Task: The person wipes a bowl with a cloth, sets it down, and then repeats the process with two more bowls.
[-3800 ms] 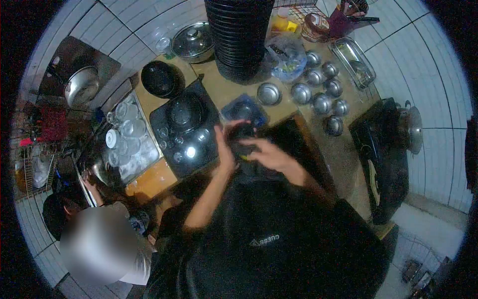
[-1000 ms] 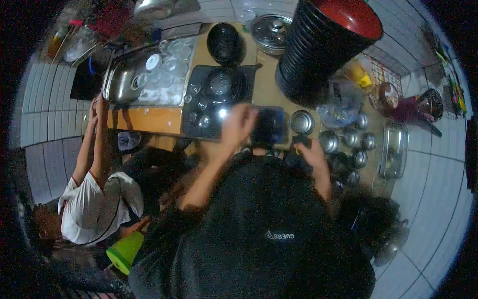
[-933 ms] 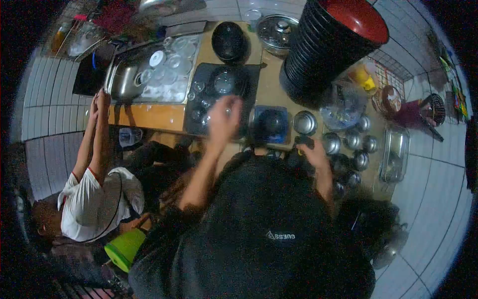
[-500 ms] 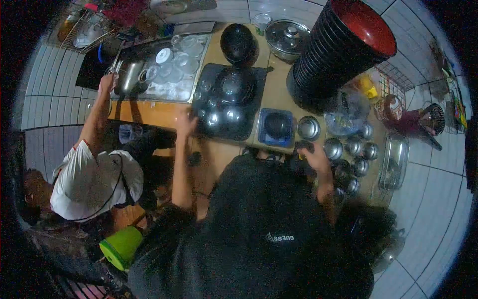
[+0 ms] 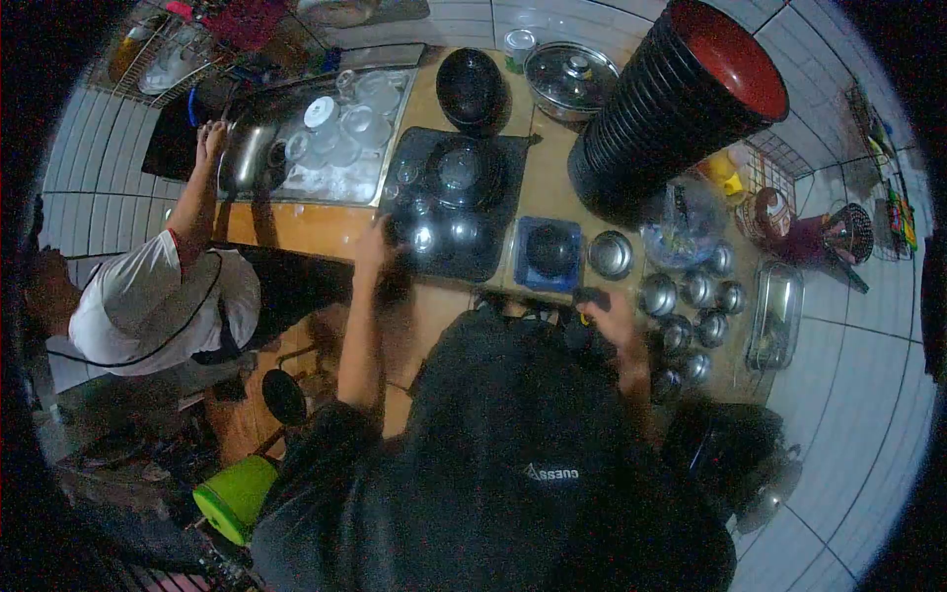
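My left hand (image 5: 371, 255) is at the left edge of a black drying mat (image 5: 505, 163), its fingers blurred against the dark surface. Upturned dark, shiny bowls (image 5: 464, 234) and a few clear glass pieces sit on that mat. Close to the counter's front edge, my right hand (image 5: 614, 318) is closed around a dark thing with a yellow edge (image 5: 588, 308), whose kind I cannot tell. Just beyond it are a blue square tub (image 5: 529, 278) with a dark round thing inside and a round metal tin (image 5: 611, 256). Several more small tins (image 5: 659, 295) stand to the right.
A tall stack of black bowls with red insides (image 5: 651, 118) leans at the back right. Near it is a glass-lidded pan (image 5: 572, 77). Another person's hand (image 5: 209, 144) is at a metal pot (image 5: 247, 158) beside the glassware sink. A green bucket (image 5: 237, 498) stands low left.
My right hand has shifted slightly left with the dark thing. My left hand stays by the mat's edge. The other person has leaned left, exposing a dark round stool top.
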A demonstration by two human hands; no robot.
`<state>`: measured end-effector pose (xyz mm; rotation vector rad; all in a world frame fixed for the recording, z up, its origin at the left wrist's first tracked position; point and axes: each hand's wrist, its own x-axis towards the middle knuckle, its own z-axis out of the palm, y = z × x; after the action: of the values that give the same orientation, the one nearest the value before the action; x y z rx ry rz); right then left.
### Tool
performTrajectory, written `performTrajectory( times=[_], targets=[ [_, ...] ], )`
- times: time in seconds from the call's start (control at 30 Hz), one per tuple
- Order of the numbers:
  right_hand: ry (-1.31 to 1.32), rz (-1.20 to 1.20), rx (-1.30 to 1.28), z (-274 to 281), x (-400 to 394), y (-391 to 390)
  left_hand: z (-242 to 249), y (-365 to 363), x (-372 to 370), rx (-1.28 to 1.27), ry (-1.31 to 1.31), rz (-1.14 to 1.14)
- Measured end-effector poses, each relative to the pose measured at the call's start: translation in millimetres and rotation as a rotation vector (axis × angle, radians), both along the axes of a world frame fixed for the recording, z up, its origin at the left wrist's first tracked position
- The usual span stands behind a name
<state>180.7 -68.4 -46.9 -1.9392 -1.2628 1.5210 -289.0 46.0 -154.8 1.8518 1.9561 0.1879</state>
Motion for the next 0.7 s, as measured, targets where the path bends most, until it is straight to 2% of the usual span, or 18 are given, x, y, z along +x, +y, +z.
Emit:
performTrajectory(
  times=[0.17,0.2,0.23,0.27,0.3,0.37,0.47,0.5,0.57,0.7],
  targets=[
    [-0.088,-0.039,0.074,11,-12,-3,9,0,0,-0.027,0.045,-0.026],
    [-0.088,-0.041,0.073,-9,-7,-6,9,0,0,-0.017,0.011,-0.030],
    [0.024,-0.043,0.097,-42,3,-10,5,1,-2,-0.008,-0.023,-0.033],
    [0.137,-0.046,0.123,-49,3,-9,-6,2,-8,-0.008,-0.023,-0.034],
    [0.137,-0.047,0.123,-54,6,-10,-17,3,-13,0.029,-0.068,-0.055],
    [0.106,0.029,0.029,-30,1,-4,-21,5,-17,0.068,-0.114,-0.078],
    [-0.015,0.023,0.066,-37,0,-7,-20,5,-19,0.017,-0.220,-0.078],
    [-0.016,0.022,0.066,-38,1,-8,-19,5,-17,0.035,-0.240,-0.081],
    [0.144,0.006,0.052,-24,-3,-6,-17,5,-14,0.054,-0.260,-0.086],
    [0.122,0.078,-0.016,-21,-1,-2,-17,8,-10,0.056,-0.148,-0.051]
  ],
)
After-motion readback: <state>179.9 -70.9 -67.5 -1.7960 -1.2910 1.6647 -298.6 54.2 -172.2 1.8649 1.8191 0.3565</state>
